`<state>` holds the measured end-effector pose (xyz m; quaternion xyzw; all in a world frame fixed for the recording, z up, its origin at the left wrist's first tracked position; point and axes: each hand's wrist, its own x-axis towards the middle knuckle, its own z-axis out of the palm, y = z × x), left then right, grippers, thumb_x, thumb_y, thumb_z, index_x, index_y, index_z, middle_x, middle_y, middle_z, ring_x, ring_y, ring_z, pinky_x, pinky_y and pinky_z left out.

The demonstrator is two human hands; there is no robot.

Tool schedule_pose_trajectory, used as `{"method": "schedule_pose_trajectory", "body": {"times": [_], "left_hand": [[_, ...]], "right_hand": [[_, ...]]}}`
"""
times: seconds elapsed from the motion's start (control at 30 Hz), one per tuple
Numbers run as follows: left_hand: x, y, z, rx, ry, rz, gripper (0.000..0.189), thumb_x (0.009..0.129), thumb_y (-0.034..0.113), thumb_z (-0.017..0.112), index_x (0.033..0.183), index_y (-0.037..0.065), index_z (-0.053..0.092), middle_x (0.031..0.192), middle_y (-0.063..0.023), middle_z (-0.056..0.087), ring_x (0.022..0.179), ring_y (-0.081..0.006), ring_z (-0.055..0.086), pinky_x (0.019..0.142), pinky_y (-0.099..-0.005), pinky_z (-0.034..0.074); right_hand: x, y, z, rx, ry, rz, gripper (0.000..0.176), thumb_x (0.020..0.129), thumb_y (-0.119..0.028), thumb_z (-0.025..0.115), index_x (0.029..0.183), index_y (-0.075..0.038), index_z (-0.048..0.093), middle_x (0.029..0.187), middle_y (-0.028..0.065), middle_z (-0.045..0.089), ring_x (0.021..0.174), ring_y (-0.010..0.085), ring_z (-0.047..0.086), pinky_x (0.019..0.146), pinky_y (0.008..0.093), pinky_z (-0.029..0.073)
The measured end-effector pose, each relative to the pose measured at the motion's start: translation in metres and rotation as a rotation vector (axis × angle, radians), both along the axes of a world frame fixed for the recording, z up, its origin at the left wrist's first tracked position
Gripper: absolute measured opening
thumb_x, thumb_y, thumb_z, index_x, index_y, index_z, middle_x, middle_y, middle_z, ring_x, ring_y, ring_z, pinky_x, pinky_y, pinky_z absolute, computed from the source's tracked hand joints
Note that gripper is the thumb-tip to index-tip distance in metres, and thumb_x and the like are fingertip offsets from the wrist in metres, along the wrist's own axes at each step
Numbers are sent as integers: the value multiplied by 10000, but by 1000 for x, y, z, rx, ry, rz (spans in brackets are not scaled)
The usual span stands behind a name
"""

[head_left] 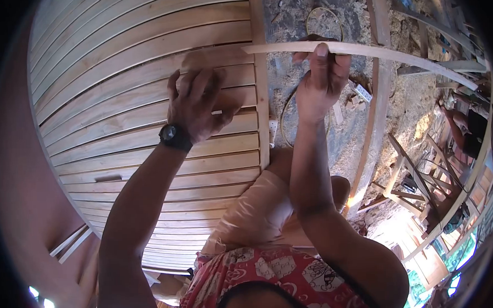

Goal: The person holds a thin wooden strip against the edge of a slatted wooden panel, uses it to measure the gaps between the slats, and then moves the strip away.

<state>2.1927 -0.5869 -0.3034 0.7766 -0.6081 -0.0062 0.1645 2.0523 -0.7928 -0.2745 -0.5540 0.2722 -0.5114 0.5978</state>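
Note:
My right hand pinches a long, thin wooden strip, thumb on its face and fingers curled beneath. One end of the strip reaches over the edge of a slatted wooden panel; the other runs far out to the right. My left hand, with a black watch on the wrist, hovers low over the slats near that strip's left end. Its fingers are bent and spread apart, slightly smeared by motion, with no object visible in them. Dark gaps separate the panel's parallel slats.
Sawdust and wood scraps litter the floor beyond the panel's edge, along with a white power strip and a cable loop. A long beam crosses there. Wooden frames and another person are at the far right.

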Motion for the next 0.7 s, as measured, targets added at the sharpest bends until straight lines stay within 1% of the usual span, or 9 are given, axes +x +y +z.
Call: {"method": "schedule_pose_trajectory", "body": {"times": [0.1, 0.4, 0.7], "left_hand": [[-1, -1, 1, -8, 4, -1, 770, 771, 557, 819, 1418, 183, 632, 1387, -76, 539, 1285, -317, 494, 1146, -620, 329], [-1, 0, -1, -9, 9, 0, 771, 773, 551, 817, 1425, 186, 628, 1400, -77, 531, 1281, -327, 498, 1152, -621, 327], [-2, -2, 1, 10, -1, 6, 782, 789, 565, 806, 1449, 191, 616, 1408, -82, 525, 1277, -342, 513, 1157, -624, 322]], "right_hand": [[-2, 1, 1, 16, -3, 1, 85, 1085, -127, 575, 1118, -49, 571, 887, 130, 713, 733, 174, 628, 729, 323, 505], [-2, 3, 0, 23, 9, 1, 108, 1075, -151, 606, 1096, -46, 594, 889, 133, 717, 713, 159, 621, 708, 315, 504], [-6, -2, -4, -26, 22, -41, 143, 1083, -181, 598, 1112, -46, 559, 856, 142, 706, 715, 168, 622, 714, 322, 506]]}}
